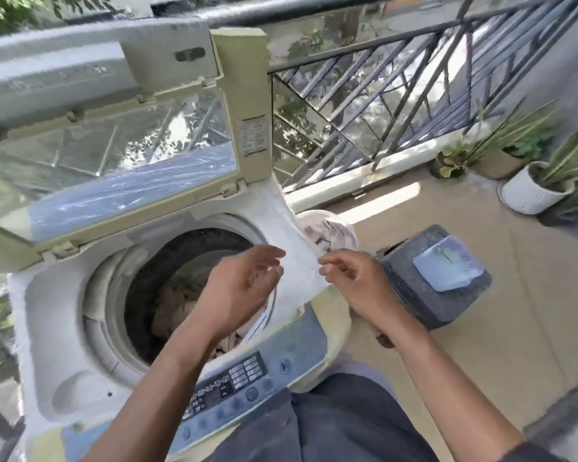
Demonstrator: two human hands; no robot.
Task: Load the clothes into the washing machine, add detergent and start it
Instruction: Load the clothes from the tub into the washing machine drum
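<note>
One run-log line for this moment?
lid: open | drum: clothes inside | left hand: open above drum | right hand: loosely curled, empty

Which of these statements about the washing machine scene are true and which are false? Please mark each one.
1. The lid of the washing machine is closed. False: it stands raised open behind the drum.
2. Some clothes already lie inside the drum. True.
3. The left hand is over the drum opening with its fingers relaxed and no grip on anything. True.
4. The right hand is pressing a button on the control panel. False: it is at the machine's right edge, near a white bucket on the floor.
5. Potted plants stand by the railing. True.
6. A dark box sits on the machine. False: it sits on the floor beside it.
</note>
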